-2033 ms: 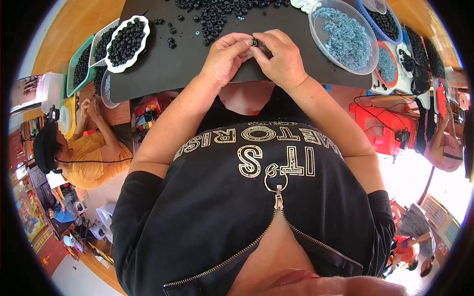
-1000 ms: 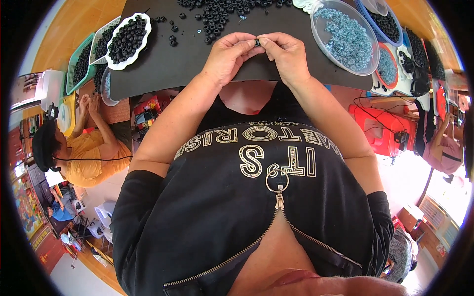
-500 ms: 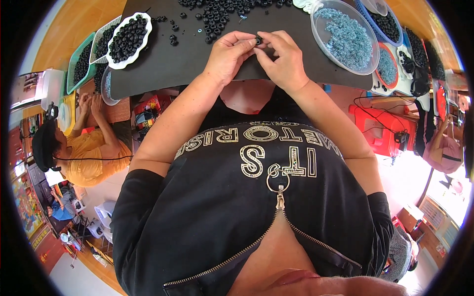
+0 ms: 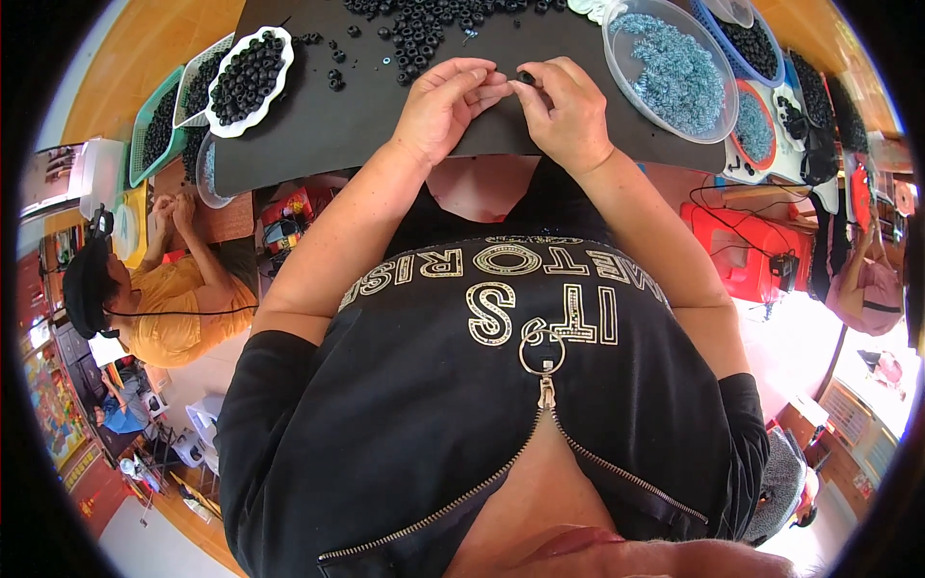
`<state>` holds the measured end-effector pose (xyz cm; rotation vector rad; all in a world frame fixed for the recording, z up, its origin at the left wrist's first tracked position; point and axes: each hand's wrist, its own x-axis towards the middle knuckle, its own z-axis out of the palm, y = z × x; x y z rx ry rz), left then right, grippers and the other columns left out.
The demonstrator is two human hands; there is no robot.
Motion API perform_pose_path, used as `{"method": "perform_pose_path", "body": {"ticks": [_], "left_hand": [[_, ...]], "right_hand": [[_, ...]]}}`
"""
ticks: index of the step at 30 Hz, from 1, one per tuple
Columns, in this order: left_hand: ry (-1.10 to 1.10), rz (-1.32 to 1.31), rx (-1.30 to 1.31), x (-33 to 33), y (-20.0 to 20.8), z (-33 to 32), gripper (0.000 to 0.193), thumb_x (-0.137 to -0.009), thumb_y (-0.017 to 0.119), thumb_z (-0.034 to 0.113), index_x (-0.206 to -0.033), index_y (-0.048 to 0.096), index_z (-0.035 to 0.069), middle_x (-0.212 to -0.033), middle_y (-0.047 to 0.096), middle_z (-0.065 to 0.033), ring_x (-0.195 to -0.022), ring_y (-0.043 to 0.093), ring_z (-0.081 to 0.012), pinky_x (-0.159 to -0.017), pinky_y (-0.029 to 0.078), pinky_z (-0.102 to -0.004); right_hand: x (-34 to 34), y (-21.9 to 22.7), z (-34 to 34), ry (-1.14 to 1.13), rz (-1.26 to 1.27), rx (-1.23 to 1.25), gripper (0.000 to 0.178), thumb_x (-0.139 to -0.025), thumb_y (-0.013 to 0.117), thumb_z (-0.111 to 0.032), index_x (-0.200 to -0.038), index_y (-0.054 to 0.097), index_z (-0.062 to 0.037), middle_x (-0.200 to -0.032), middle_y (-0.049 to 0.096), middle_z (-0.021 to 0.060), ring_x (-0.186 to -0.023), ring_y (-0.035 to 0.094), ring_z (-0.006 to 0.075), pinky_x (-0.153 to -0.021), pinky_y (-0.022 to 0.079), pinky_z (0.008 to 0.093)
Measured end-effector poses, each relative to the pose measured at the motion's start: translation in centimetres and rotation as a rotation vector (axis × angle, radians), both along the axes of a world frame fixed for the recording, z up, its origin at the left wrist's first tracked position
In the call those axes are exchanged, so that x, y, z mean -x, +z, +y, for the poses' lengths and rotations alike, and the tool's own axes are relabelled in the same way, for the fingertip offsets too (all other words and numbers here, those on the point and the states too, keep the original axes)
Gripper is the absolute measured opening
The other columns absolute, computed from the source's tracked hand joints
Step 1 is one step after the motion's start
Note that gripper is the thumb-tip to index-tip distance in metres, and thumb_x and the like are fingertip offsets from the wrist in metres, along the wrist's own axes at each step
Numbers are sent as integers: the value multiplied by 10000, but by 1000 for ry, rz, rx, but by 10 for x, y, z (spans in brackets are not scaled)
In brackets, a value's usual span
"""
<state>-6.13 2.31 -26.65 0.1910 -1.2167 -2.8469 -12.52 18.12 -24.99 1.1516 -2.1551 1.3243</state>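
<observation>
Over the near part of the dark table (image 4: 337, 135), my two hands are raised close together, a small gap between their fingertips. My right hand (image 4: 570, 114) pinches a small black ring-shaped piece (image 4: 525, 77) between thumb and fingers. Thumb and fingers of my left hand (image 4: 445, 108) are pressed together; whatever they may hold is too small to make out. Beyond the hands lies a loose pile of similar black ring pieces (image 4: 416, 39). To the right stands a clear round bowl (image 4: 628, 98) of small translucent blue pieces (image 4: 674, 72).
At left, a white scalloped plate (image 4: 258, 123) carries black pieces, beside a green basket (image 4: 145, 173). A blue basket (image 4: 771, 72) and an orange-rimmed dish (image 4: 768, 159) sit at right, near a red stool (image 4: 732, 265). A co-worker in yellow (image 4: 183, 308) works at left.
My hands have drawn slightly apart. The black piece, formerly between both hands' fingertips, is now in my right hand alone.
</observation>
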Motion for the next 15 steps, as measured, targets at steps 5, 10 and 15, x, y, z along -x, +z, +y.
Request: {"method": "perform_pose_path", "body": {"ticks": [5,10,15], "left_hand": [[-5,1,7,1,-4,-1,169,-866,503,69,-989,583,-14,-926,628,-132,-895,608,-228,-880,461,-340],[1,3,8,1,-2,0,161,-864,509,74,-977,587,-11,-913,625,-120,-880,606,-219,-869,464,-336],[-3,-1,3,0,-2,-1,153,-866,512,80,-964,587,-11,-897,622,-110,-861,604,-208,-860,466,-329]], "right_hand": [[4,2,0,-6,14,27,172,-680,687,-64,-821,595,-27,-750,570,91,-679,573,249,-581,478,321],[9,1,1,-9,93,-53,216,-691,711,-79,-880,619,-30,-778,573,57,-648,579,157,-528,492,249],[7,2,2,-22,95,-48,231,-688,710,-74,-899,625,-34,-783,575,57,-656,579,160,-529,494,254]]}}
